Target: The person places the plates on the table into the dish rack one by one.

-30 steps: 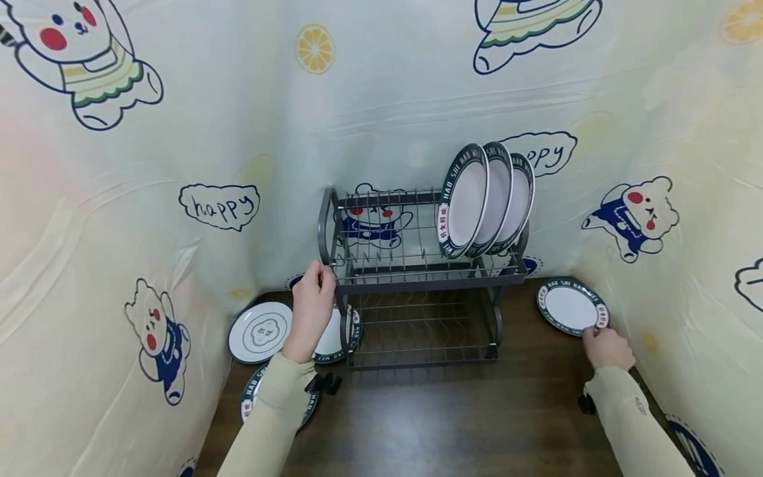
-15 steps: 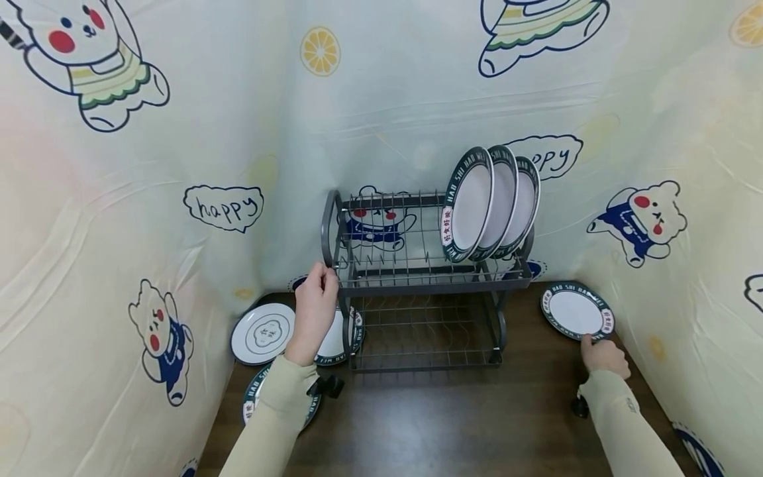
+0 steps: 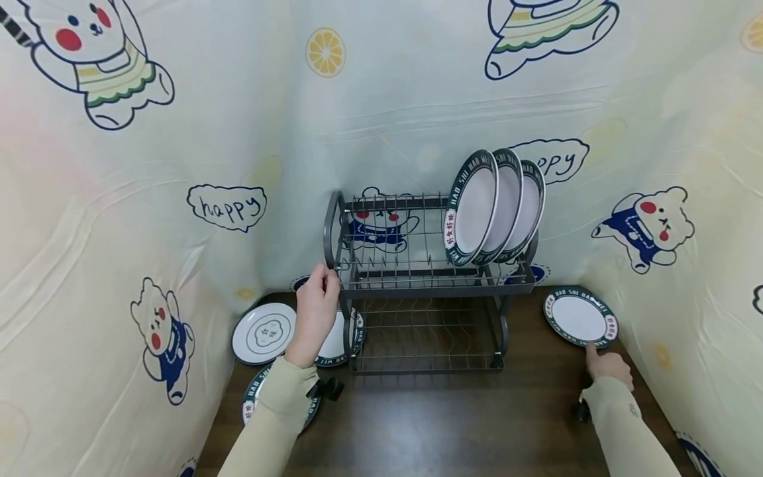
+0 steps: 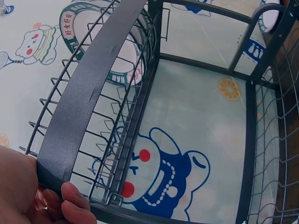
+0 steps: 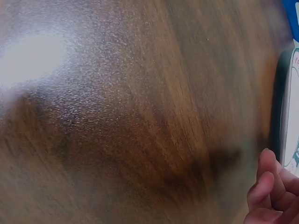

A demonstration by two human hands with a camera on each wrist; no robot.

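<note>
A dark grey two-tier dish rack [image 3: 438, 292] stands at the back of the table. At its upper left corner my left hand [image 3: 317, 311] grips the frame; in the left wrist view the fingers curl round the flat grey bar [image 4: 86, 100]. Several white plates with green lettered rims [image 3: 473, 212] lean upright at the right end of the top tier. On the table to the right lies another such plate [image 3: 579, 317]. My right hand [image 3: 609, 370] is at its near rim, index finger extended to the edge, other fingers bent. In the right wrist view only part of that plate [image 5: 292, 107] shows.
Left of the rack, a plate lies face down [image 3: 263, 333]. Another plate [image 3: 334, 344] is partly behind the rack's left leg, and one more [image 3: 253, 397] is partly under my left forearm. Patterned cloth walls [image 3: 381, 99] enclose the brown wooden table [image 3: 441, 424].
My right hand has drawn slightly back toward me from the plate's rim, its index finger now reaching out. My left hand stays on the rack. The head view has shifted slightly.
</note>
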